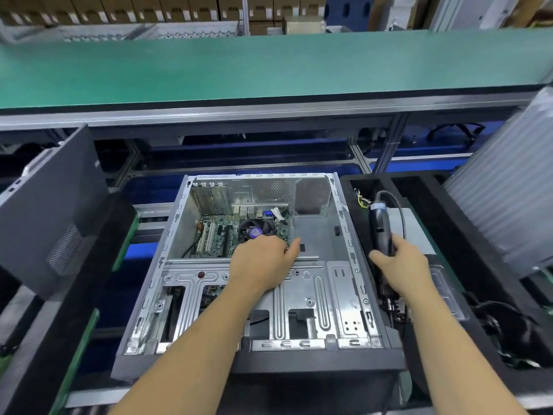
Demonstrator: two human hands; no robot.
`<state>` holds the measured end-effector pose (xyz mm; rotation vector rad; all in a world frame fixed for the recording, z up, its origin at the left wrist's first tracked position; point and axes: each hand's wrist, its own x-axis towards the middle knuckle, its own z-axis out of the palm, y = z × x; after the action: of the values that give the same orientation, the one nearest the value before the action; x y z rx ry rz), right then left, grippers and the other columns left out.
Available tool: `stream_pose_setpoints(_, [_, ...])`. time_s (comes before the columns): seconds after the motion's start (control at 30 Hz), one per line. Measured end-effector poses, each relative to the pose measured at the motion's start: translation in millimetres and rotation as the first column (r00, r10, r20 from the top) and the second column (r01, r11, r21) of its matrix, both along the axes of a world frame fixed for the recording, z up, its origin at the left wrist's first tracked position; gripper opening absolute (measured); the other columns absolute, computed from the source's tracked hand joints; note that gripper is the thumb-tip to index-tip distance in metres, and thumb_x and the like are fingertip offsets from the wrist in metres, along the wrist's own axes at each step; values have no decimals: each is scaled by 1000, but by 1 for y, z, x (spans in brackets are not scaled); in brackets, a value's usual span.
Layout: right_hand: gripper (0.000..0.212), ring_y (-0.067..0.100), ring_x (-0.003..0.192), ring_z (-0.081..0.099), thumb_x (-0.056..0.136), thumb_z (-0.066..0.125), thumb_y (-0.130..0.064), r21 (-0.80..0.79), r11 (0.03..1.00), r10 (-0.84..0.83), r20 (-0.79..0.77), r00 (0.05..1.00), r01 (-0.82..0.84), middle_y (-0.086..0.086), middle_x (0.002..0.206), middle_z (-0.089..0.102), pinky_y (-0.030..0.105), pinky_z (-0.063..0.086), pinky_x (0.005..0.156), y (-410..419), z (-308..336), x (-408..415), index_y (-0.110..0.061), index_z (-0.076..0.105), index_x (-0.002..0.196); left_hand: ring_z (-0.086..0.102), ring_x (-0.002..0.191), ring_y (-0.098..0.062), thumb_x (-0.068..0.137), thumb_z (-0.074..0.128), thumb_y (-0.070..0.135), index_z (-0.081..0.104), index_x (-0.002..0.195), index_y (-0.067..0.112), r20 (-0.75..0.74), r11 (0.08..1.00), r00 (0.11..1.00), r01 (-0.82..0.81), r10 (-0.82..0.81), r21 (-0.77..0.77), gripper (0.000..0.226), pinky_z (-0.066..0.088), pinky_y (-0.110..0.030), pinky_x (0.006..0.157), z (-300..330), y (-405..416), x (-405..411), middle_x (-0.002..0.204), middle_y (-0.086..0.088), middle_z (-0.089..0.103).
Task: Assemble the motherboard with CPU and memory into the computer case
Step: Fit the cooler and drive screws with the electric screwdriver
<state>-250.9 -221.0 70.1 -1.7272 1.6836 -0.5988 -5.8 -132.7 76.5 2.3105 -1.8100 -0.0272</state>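
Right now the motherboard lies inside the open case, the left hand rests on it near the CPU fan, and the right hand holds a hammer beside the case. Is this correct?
Not quite: the head view shows the right hand gripping a black electric screwdriver, not a hammer. The rest stands: the motherboard lies inside the open case, and the left hand rests on it near the CPU fan.

green motherboard (227, 235) | silver case (323, 292) | purple-labelled fan (256, 230) | green shelf (269, 67)
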Motion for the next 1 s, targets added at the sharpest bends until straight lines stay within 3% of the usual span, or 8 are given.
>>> stream_pose_setpoints(0.23, [15,26,62,55,80,66,-31,-51,993,-94,146,985,103,9,69,64,37,51,61,11,47,-13,-22,68,90,53,49,-22,98,25,61,53,58,13,-26,1000,1000,11,-11,6,69,37,-28,49,-1,-3,3,53,0,53])
stream_pose_setpoints(0.33, [16,21,60,56,74,65,-36,-33,990,-121,259,958,134,-4,73,64,45,58,63,20,65,-14,-29,71,86,53,49,-19,89,18,76,59,60,15,-32,997,997,67,-66,33,78,38,-27,48,-4,0,3,52,2,55])
stream_pose_setpoints(0.43, [13,24,61,54,77,68,-28,8,989,-134,439,889,145,2,66,60,62,60,64,25,82,-6,-24,72,88,51,50,-17,74,16,93,50,54,16,-1,991,995,101,-102,86,87,40,-28,52,0,-1,3,52,5,52])
stream_pose_setpoints(0.57, [9,15,49,56,84,75,-20,88,989,-145,666,732,117,-3,61,59,38,58,52,25,108,19,-11,72,86,53,51,-19,73,22,95,45,52,18,-54,976,995,91,-82,198,83,44,-28,54,3,3,-9,53,4,51])
stream_pose_setpoints(0.73, [16,26,71,57,92,69,-18,148,981,-194,826,529,128,10,82,57,46,54,72,14,127,63,-7,59,96,52,46,-18,73,7,93,53,57,13,-24,980,986,168,-167,109,93,38,-26,47,-5,19,-18,52,2,54])
stream_pose_setpoints(0.8, [22,22,70,59,92,67,-16,164,973,-222,853,471,162,7,87,57,41,57,71,7,129,75,-6,54,107,51,46,-18,76,6,91,55,62,14,-15,973,978,211,-210,97,93,35,-25,47,-3,19,-16,53,2,53])
stream_pose_setpoints(0.9, [44,19,81,65,89,68,-13,177,957,-270,838,475,232,8,107,58,38,60,60,2,128,78,-6,44,125,53,45,-19,79,11,89,54,60,13,-22,975,978,209,-208,76,90,37,-25,46,-5,19,-15,51,2,53])
stream_pose_setpoints(1.0, [47,20,90,67,85,71,-15,150,930,-314,801,510,337,7,115,59,39,61,61,1,123,69,-13,42,122,50,44,-18,80,14,89,52,58,13,-16,977,979,205,-205,50,88,35,-25,45,-5,19,-13,51,2,51])
